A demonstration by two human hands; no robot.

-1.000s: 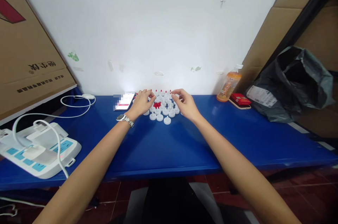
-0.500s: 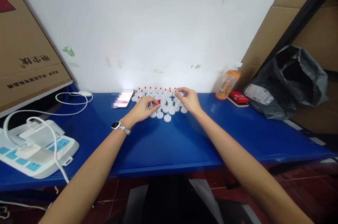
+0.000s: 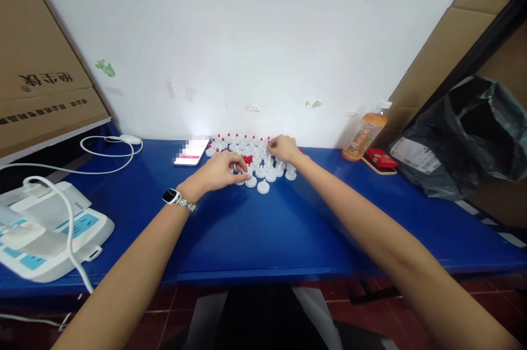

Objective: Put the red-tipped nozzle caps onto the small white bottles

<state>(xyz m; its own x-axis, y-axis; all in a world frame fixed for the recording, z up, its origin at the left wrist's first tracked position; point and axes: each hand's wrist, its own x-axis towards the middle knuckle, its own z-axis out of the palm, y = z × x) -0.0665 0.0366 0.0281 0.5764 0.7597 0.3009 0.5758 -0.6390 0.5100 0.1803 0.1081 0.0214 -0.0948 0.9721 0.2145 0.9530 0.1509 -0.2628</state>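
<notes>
Many white nozzle caps (image 3: 263,187) stand upright in a cluster on the blue table (image 3: 263,234); several in the back rows carry small red tips (image 3: 229,135). A little heap of loose red tips (image 3: 247,160) lies among them. My left hand (image 3: 222,170) curls beside the heap at the cluster's front left, thumb and fingers drawn together; whatever is between them is too small to name. My right hand (image 3: 285,149) reaches over the right side of the cluster. Its thumb and index finger pinch just above a white cap, and the pinched spot is hidden.
A phone (image 3: 192,151) lies left of the caps. At right stand an orange drink bottle (image 3: 365,135), a red pack (image 3: 381,157) on another phone, and a grey plastic bag (image 3: 436,174). A power strip (image 3: 53,262) with white cables sits at left, below a cardboard box (image 3: 45,64).
My right hand has moved from the back right row slightly left, over the caps. My left hand stays near the red heap, its fingers slightly shifted. The whole view has shifted a little.
</notes>
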